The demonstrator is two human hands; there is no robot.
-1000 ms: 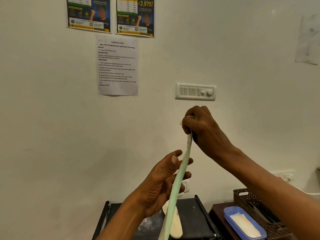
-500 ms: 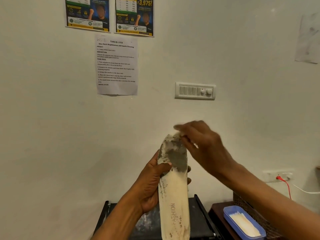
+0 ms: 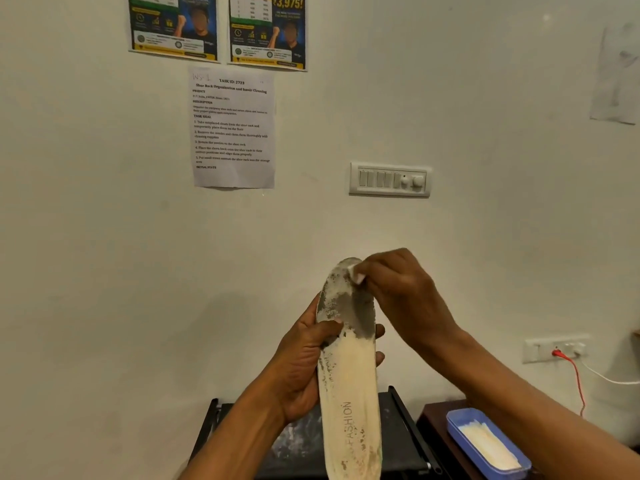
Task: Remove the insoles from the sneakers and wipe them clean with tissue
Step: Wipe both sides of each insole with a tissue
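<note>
One insole (image 3: 348, 368) stands upright at lower centre of the frame, clamped at mid-length by the left hand (image 3: 304, 368), thumb on its face and fingers behind; it appears light, thin and bendable, so a mid-length grip likely keeps it from flopping. The right hand (image 3: 398, 289) pinches one small wad of tissue (image 3: 355, 273) against the grey-soiled toe end (the heel end looks paler). One blue tray (image 3: 457, 431) sits at lower right; no sneakers are visible.
</note>
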